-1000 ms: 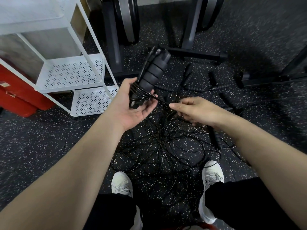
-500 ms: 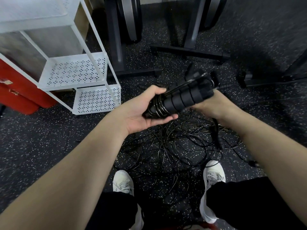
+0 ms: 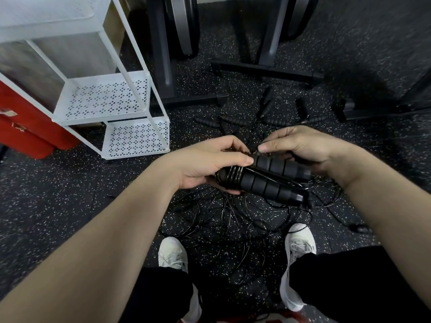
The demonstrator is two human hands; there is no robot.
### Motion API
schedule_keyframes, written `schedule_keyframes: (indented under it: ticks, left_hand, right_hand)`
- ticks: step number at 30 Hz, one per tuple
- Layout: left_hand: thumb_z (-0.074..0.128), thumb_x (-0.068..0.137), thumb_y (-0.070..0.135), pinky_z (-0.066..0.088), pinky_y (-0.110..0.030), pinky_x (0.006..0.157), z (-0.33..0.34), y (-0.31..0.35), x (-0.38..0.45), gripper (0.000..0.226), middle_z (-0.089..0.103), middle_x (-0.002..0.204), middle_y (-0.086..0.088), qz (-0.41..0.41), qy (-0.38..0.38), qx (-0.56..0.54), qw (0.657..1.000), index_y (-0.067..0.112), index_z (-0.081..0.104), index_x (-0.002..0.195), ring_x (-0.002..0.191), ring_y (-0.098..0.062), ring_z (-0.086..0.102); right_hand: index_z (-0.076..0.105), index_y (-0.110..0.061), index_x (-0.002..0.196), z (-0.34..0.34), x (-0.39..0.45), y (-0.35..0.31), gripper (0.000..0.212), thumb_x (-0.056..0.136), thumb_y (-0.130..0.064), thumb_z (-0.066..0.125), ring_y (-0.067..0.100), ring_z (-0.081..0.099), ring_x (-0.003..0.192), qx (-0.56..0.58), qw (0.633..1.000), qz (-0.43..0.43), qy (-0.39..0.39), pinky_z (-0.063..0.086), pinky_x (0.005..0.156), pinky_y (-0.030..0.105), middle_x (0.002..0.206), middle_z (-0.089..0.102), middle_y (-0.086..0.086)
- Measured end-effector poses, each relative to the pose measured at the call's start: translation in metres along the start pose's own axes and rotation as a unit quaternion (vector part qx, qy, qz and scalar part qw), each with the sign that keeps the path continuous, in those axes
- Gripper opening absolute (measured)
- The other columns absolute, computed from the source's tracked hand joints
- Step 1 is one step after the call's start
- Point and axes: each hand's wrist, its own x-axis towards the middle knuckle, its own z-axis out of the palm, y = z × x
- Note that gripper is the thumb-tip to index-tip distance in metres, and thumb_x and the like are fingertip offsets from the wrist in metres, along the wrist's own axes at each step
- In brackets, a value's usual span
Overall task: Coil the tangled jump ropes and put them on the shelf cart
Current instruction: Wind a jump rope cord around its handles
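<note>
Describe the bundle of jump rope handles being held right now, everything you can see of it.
The handle bundle is two black ribbed handles, foam-like by their look, lying side by side and tilted down to the right, above the tangled ropes on the floor. Thin black cord is wound in several turns round their left end, and one strand runs along the nearer handle. The left hand grips the wound end; the right hand holds the far handle, thumb and forefinger pinched near the cord.

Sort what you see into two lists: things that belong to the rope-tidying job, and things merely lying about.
Job:
left hand
right hand
wound rope handles
tangled ropes on the floor
loose handles
white shelf cart

Lying about:
red cases
black equipment stands
</note>
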Motion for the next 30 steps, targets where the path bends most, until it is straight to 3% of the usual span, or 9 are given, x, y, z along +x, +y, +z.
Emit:
schedule_keyframes:
  ticks: [4,8,11,13,15,18,22,27,30]
  left_hand:
    - [0.072,0.094,0.012,0.065,-0.041,0.071,0.003,0.0,0.001,0.027,0.067,0.117,-0.015,-0.003,0.02,0.043,0.999,0.014,0.064,0.119,0.087,-0.026,0.076]
    - [0.077,0.09,0.014,0.061,-0.031,0.066,0.0,-0.003,0.006,0.031,0.069,0.103,-0.004,0.018,0.07,0.067,0.995,0.023,0.064,0.118,0.077,-0.013,0.073]
    - [0.084,0.083,0.024,0.057,-0.03,0.085,-0.002,-0.006,0.011,0.035,0.066,0.107,0.005,0.054,0.156,0.154,0.974,0.03,0.065,0.112,0.093,-0.013,0.068]
    - [0.084,0.082,0.025,0.047,-0.018,0.077,-0.003,-0.009,0.015,0.037,0.064,0.111,0.012,0.073,0.212,0.197,0.954,0.031,0.064,0.112,0.095,-0.003,0.062]
    - [0.083,0.081,0.024,0.041,-0.014,0.073,-0.004,-0.013,0.018,0.038,0.063,0.117,0.013,0.086,0.254,0.225,0.937,0.033,0.061,0.112,0.096,0.0,0.059]
    - [0.082,0.081,0.027,0.041,-0.015,0.072,-0.006,-0.016,0.023,0.041,0.059,0.121,0.014,0.097,0.297,0.247,0.917,0.036,0.056,0.111,0.097,-0.002,0.058]
    - [0.082,0.081,0.03,0.053,-0.034,0.088,-0.008,-0.018,0.026,0.039,0.059,0.122,0.01,0.108,0.326,0.238,0.909,0.036,0.057,0.11,0.102,-0.01,0.06]
    - [0.082,0.08,0.027,0.047,-0.029,0.088,-0.009,-0.018,0.03,0.035,0.06,0.114,0.012,0.133,0.354,0.179,0.908,0.033,0.061,0.108,0.105,-0.007,0.059]
    - [0.082,0.081,0.024,0.053,-0.032,0.085,-0.008,-0.016,0.031,0.031,0.065,0.116,0.011,0.138,0.35,0.045,0.925,0.034,0.063,0.104,0.107,-0.011,0.064]
  right_hand:
    - [0.073,-0.017,0.073,0.005,0.001,0.0,0.022,0.057,-0.028,0.084,0.006,0.036,0.045,-0.055,0.998,-0.029,0.026,0.031,0.044,0.018,0.049,0.044,-0.006]
    - [0.076,-0.019,0.071,0.009,0.004,0.001,0.031,0.049,-0.038,0.087,0.006,0.038,0.05,-0.07,0.993,-0.067,0.062,0.032,0.048,0.02,0.062,0.051,0.0]
    - [0.08,-0.022,0.08,0.011,0.002,-0.001,0.025,0.061,-0.039,0.086,0.008,0.038,0.054,-0.077,0.991,-0.088,0.065,0.033,0.053,0.023,0.066,0.05,0.005]
    - [0.079,-0.022,0.094,0.013,0.001,-0.001,0.026,0.076,-0.04,0.082,0.007,0.038,0.053,-0.085,0.992,-0.078,0.057,0.034,0.051,0.022,0.063,0.05,-0.003]
    - [0.073,-0.024,0.106,0.017,0.001,0.003,0.022,0.09,-0.04,0.073,0.007,0.039,0.051,-0.116,0.99,-0.054,0.052,0.034,0.049,0.023,0.063,0.051,-0.009]
    - [0.066,-0.021,0.101,0.023,0.001,0.005,0.023,0.099,-0.043,0.062,0.009,0.039,0.049,-0.202,0.978,-0.018,0.045,0.034,0.049,0.025,0.058,0.048,-0.009]
    - [0.067,-0.018,0.095,0.03,-0.004,-0.002,0.035,0.104,-0.047,0.049,0.009,0.034,0.047,-0.197,0.979,-0.036,0.047,0.029,0.047,0.024,0.052,0.042,-0.011]
    - [0.063,-0.019,0.095,0.042,-0.007,-0.002,0.038,0.109,-0.043,0.036,0.012,0.035,0.052,-0.182,0.978,-0.094,0.048,0.031,0.051,0.027,0.053,0.043,-0.011]
    - [0.059,-0.016,0.1,0.048,-0.006,0.001,0.032,0.111,-0.033,0.034,0.012,0.034,0.049,-0.079,0.993,-0.086,0.016,0.029,0.048,0.026,0.055,0.043,-0.006]
